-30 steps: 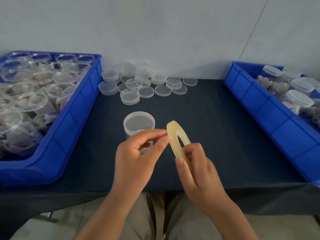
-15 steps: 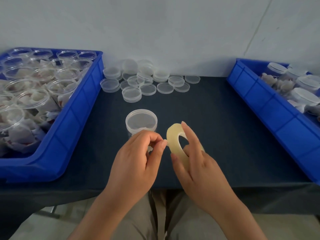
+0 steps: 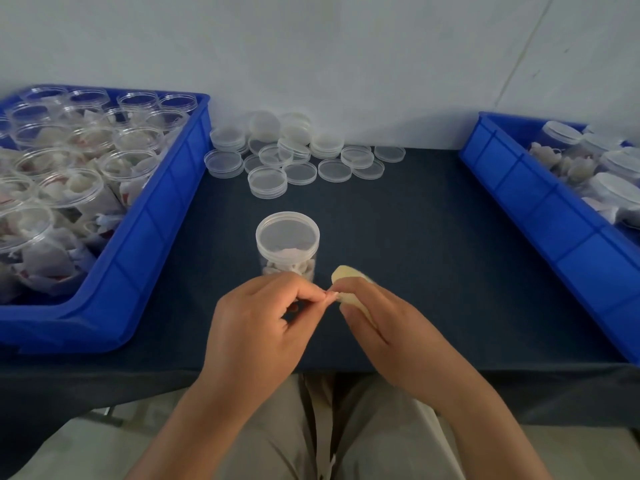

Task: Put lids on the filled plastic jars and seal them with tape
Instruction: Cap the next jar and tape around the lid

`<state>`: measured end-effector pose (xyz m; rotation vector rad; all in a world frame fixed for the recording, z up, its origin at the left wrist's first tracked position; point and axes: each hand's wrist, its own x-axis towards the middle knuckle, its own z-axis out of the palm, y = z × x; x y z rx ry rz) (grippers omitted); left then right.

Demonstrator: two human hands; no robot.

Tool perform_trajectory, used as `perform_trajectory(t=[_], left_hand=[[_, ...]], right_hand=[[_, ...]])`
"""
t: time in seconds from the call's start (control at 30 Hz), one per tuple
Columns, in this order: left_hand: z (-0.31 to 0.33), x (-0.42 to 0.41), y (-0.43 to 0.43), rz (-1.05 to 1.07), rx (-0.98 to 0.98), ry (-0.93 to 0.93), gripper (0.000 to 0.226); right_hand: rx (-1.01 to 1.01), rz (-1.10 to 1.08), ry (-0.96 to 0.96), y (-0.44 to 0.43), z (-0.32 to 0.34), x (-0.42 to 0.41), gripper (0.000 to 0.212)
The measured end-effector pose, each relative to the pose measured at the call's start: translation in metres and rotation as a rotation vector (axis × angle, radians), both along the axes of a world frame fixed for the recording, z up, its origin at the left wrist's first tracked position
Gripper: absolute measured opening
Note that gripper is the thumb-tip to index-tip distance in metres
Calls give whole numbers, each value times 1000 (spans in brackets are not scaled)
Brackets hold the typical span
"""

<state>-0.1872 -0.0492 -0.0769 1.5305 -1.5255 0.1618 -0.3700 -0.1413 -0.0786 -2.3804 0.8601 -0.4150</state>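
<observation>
- Far left, the blue plastic bin (image 3: 145, 251) holds open, filled clear jars.
- Far middle: loose clear round lids (image 3: 266, 176).
- The lidded clear plastic jar (image 3: 287, 237) stands mid-table, just beyond the hands, untaped.
- The left hand (image 3: 256, 327) pinches at the pale yellow tape roll (image 3: 346, 271); I cannot tell whether it has the free end.
- The right hand (image 3: 384, 327) grips that roll tightly.
- I worry the end slips back or sticks to itself, and that a sharp tug topples the jar.
- Far right, another blue bin (image 3: 540, 216).
</observation>
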Motion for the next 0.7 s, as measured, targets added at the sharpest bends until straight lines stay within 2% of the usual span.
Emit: perform_trajectory(t=[0.07,0.17,0.23,0.27,0.33,0.37,0.43,0.57,0.7], left_hand=[[-3,-1,-1,12,22,121,15],[-13,6,-4,44,0,416,16],[-26,19,-11,157,-18,496,40],[-31,25,-17,199,35,506,61],[-38,32,-32,142,209,613,102],[-38,34,-41,87,255,685,108],[-39,39,-54,43,246,745,96],[-35,45,-58,-18,239,696,69],[-36,42,-54,-70,294,639,65]], right_hand=[[2,-17,7,-5,-1,0,26],[26,-85,-94,-10,-2,-1,25],[-16,-111,-83,-15,-1,0,24],[-41,-113,-57,-18,0,1,24],[-58,-115,1,-23,3,7,25],[-50,-113,17,-26,6,12,26],[-15,-95,24,-31,10,20,27],[78,-61,64,-41,17,26,29],[160,-51,105,-45,17,28,28]])
